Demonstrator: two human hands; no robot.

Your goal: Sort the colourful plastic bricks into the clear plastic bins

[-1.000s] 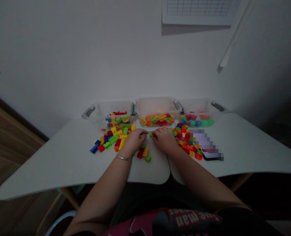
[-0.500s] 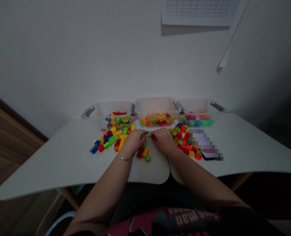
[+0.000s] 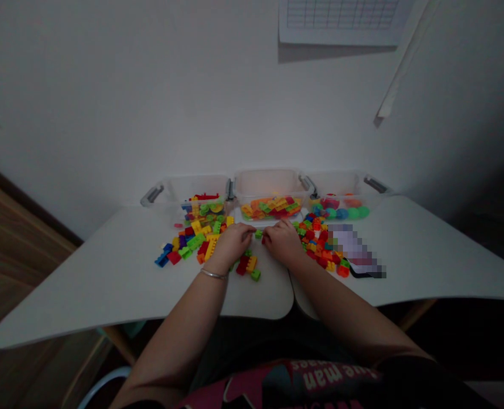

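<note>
Pinched between both my hands: one small green brick (image 3: 258,233), held just above the table (image 3: 107,272), in front of the middle bin (image 3: 269,184).

Head view, item by item:

Left hand (image 3: 233,243): fingers curled, tips closed on the left end of the green brick. Bracelet (image 3: 213,274) on the wrist.

Right hand (image 3: 282,241): fingers curled, tips at the right end of the same brick; a red piece (image 3: 265,238) shows at the fingertips, and I cannot tell whether it is joined to the green one.

Near pile (image 3: 248,264): red, yellow and green bricks lying on the table just below my left hand.

Left pile (image 3: 190,241): mixed bricks, yellow, green, red, blue, orange, spread from the left bin (image 3: 179,187) toward my left hand.

Right pile (image 3: 320,244): mixed bricks beside my right hand, running up to the right bin (image 3: 341,182).

Bins: three clear ones in a row against the wall, touching side to side. Left holds mixed bricks; middle holds mostly orange, yellow and red ones; right holds round pieces (image 3: 345,213) in green, blue and red.

Blurred patch (image 3: 356,253): covers something dark lying at the right pile's edge; contents not readable.

Table: two white tops meeting in front of me.
</note>
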